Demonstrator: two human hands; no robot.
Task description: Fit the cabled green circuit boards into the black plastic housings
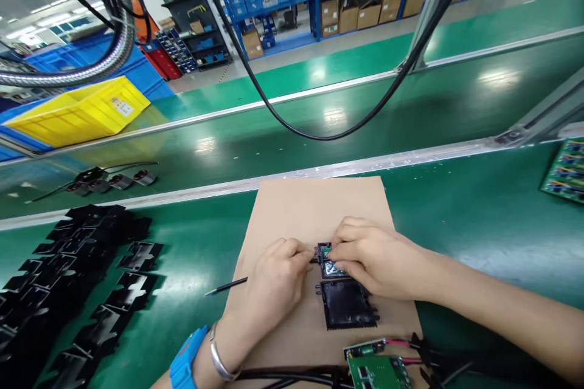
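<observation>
An open black plastic case lies on a cardboard sheet (pixel 319 200). Its upper half holds a small circuit board (pixel 329 267); the lower half (pixel 347 305) shows a bare dark inside. My left hand (pixel 280 276) pinches a black cable at the case's left edge, and the cable's stripped end (pixel 225 286) sticks out left of the hand. My right hand (pixel 369 255) has its fingertips closed on the board's upper right part; what they grip there is hidden. Nearer the front, a green circuit board (pixel 378 371) with red and black wires rests by the sheet's bottom edge.
Many black plastic parts (pixel 68 261) are piled at the left of the green bench. Small metal parts (pixel 121 181) sit beyond a metal rail. A yellow bin (pixel 82 112) stands back left, a stack of boards (pixel 566 170) at far right. A black cable (pixel 337 137) hangs overhead.
</observation>
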